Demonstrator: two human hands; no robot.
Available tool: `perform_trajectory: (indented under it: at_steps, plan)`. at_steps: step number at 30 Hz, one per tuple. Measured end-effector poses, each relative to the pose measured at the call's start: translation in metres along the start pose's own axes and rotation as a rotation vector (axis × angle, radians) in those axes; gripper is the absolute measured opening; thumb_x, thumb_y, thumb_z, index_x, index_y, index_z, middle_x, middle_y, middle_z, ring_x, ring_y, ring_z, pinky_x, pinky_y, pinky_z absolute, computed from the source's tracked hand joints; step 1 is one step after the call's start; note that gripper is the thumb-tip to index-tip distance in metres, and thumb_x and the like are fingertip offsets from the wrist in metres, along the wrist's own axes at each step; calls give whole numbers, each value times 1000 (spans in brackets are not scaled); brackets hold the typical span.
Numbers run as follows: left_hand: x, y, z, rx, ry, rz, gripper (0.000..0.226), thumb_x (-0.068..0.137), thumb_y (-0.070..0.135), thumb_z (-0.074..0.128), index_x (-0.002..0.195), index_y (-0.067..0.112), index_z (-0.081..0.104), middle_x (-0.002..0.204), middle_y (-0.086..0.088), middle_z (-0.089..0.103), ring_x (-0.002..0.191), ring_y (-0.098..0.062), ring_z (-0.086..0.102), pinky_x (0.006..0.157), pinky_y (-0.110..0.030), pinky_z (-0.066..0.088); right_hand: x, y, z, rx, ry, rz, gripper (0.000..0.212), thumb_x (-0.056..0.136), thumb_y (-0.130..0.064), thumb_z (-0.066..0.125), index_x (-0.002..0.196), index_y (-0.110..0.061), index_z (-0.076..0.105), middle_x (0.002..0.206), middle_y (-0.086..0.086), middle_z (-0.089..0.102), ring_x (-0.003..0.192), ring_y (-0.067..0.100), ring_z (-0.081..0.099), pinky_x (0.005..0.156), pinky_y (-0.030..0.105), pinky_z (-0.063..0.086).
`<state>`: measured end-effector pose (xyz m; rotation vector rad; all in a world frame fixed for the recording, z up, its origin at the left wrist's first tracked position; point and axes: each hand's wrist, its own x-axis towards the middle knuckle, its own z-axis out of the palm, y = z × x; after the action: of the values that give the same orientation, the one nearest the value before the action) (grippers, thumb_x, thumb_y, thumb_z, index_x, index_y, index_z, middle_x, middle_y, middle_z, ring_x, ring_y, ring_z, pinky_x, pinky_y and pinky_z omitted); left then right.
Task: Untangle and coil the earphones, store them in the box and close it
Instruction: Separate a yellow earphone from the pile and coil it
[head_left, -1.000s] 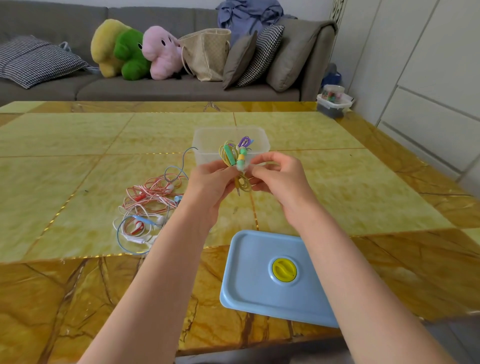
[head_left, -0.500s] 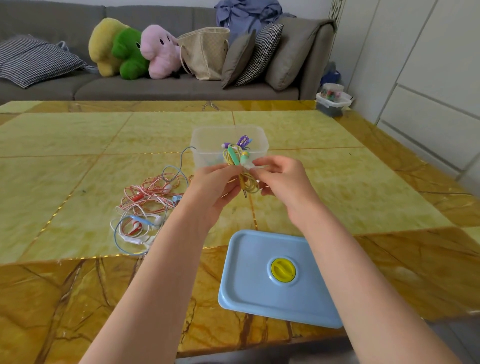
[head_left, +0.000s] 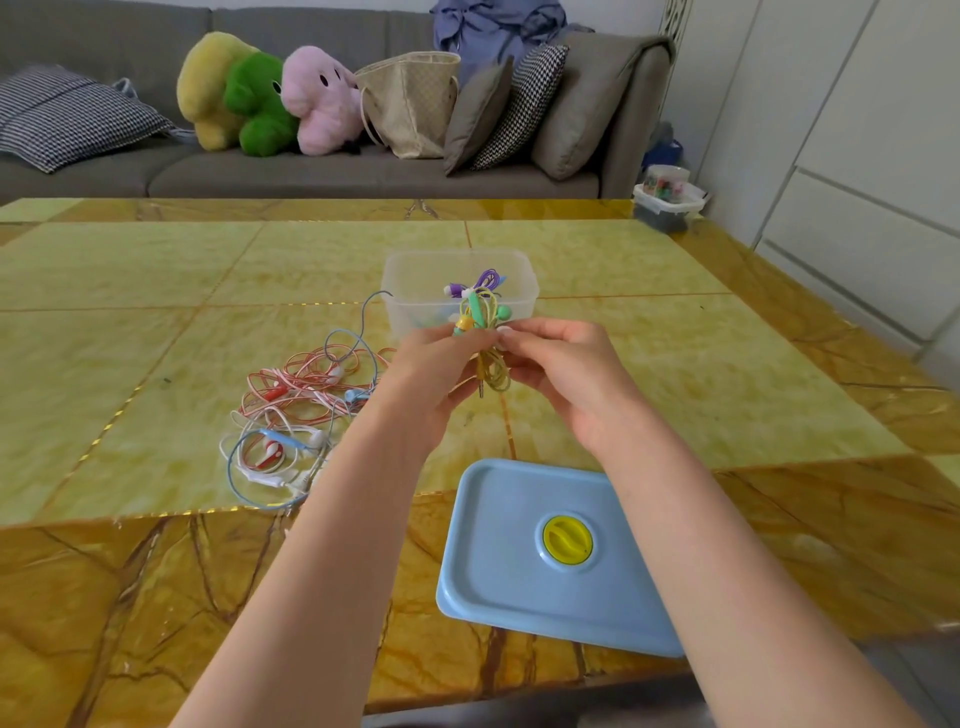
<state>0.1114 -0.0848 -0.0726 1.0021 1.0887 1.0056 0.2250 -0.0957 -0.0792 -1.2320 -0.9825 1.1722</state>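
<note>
Since a moment ago, both my hands have gone a little forward, closer to the box (head_left: 524, 283), and the yellow earphones (head_left: 485, 332) sit lower in my grip, with more cord hanging out below.

From the head view, my left hand (head_left: 434, 371) and my right hand (head_left: 558, 374) meet in the air above the table (head_left: 156, 291), just in front of the box. Both pinch the yellow earphones between fingers and thumb. My fingers are curled tight on the bundle. Green buds and a yellow bit stick up out of the top. Loops of yellow cord and the plug hang down between my hands.

The box is clear and has no top on. Purple earphones (head_left: 480, 283) show inside it, just behind the ones I hold.

On the table to my left lies a pile (head_left: 301, 415) of more earphones, red, white and blue, all mixed up. One blue cord from it curls up toward the box.

The blue lid (head_left: 504, 571) lies flat on the table near me, under my right arm. It has a round yellow knob (head_left: 567, 539) in the middle.

Behind the table is a grey sofa (head_left: 337, 176) with three soft toys (head_left: 270, 98), a bag (head_left: 410, 109) and pillows.
</note>
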Motion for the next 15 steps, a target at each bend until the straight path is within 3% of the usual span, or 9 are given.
perform_trajectory:
  at_steps: [3, 7, 11, 15]
  plan:
    - [1, -3, 0, 16, 15, 72, 12, 87, 6, 60, 84, 15, 65, 58, 9, 62, 57, 0, 55, 65, -14, 43, 1, 1, 0, 0, -23, 7, 12, 88, 2, 57, 82, -3, 66, 73, 8, 63, 63, 13, 58, 59, 16, 50]
    - [2, -4, 2, -26, 21, 93, 12, 87, 1, 58, 84, 10, 65, 59, 5, 63, 50, 1, 58, 58, -10, 49, 3, 1, 1, -31, -13, 0, 12, 89, 3, 54, 92, 5, 66, 73, 9, 62, 62, 13, 58, 56, 14, 49]
    - [4, -3, 3, -78, 54, 106, 8, 87, 4, 60, 84, 10, 64, 59, 6, 64, 52, 0, 57, 62, -12, 48, 3, 1, 3, -12, 17, -4, 16, 90, 0, 55, 80, -7, 65, 72, 7, 61, 61, 12, 55, 55, 15, 46]
    - [12, 1, -1, -87, 242, 158, 24, 85, 3, 64, 108, 6, 59, 86, -3, 60, 71, -8, 54, 77, -19, 46, 9, 3, 7, -87, 86, 16, 16, 92, -7, 54, 80, -16, 59, 84, 8, 60, 70, 16, 53, 64, 25, 44]
